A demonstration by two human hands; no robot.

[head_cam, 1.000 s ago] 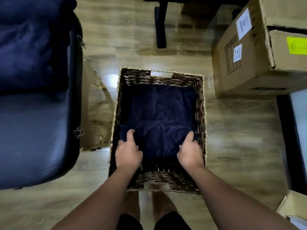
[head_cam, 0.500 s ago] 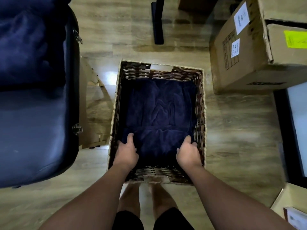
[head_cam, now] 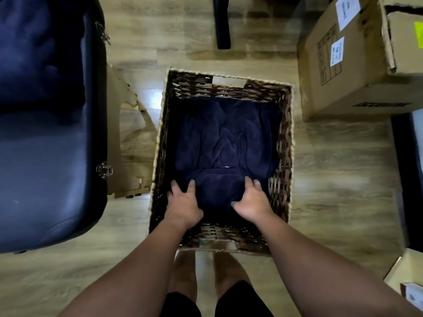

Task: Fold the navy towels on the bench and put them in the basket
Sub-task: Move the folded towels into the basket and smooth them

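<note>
A dark wicker basket (head_cam: 285,143) stands on the wooden floor in front of my feet. Navy towels (head_cam: 225,138) fill its bottom, and a folded navy towel (head_cam: 218,191) lies on top at the near side. My left hand (head_cam: 183,201) rests on that towel's left end, fingers spread. On its right end my right hand (head_cam: 251,200) lies flat, fingers also apart. More navy towel cloth (head_cam: 34,56) is piled on the padded bench (head_cam: 45,179) at the left.
A flattened cardboard piece (head_cam: 130,138) stands between bench and basket. A large cardboard box (head_cam: 348,72) sits at the right rear, and a black furniture leg (head_cam: 222,24) is behind the basket. A small box (head_cam: 407,280) and dark furniture (head_cam: 402,179) line the right edge.
Both hands have lowered the folded towel deeper into the basket's near side. Their grip on its ends has loosened and the fingers have spread out.
</note>
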